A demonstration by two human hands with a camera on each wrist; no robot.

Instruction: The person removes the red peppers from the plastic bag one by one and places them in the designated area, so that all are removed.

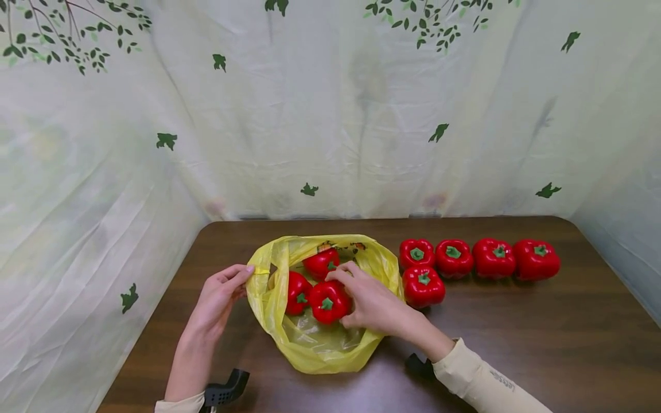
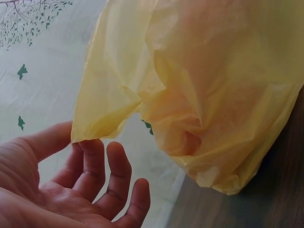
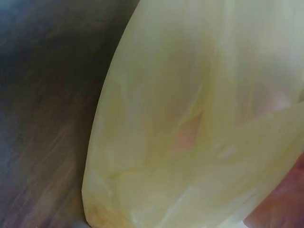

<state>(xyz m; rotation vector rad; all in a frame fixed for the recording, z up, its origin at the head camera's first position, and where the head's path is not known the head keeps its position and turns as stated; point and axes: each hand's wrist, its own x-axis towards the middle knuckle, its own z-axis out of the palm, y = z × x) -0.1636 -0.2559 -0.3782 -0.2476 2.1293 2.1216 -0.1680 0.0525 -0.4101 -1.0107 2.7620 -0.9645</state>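
A yellow plastic bag [image 1: 322,362] stands with its mouth spread wide on the table. My left hand [image 1: 219,295] pinches the left edge of its rim between thumb and forefinger; in the left wrist view the other fingers [image 2: 118,175] are loosely bent below the plastic. Reaching in over the right rim, my right hand [image 1: 374,301] has its fingers and thumb around the right side of a glossy red bell pepper [image 1: 324,303]. Two more red bell peppers lie beside it in the bag, one to the left [image 1: 296,293] and one behind [image 1: 320,263]. Yellow plastic covers most of the right wrist view.
Right of the bag, a row of several red bell peppers [image 1: 494,259] runs along the back of the dark wooden table [image 1: 542,338]. Another bell pepper [image 1: 423,288] sits in front of the row's left end, close to the bag. A leaf-patterned curtain [image 1: 330,132] hangs behind.
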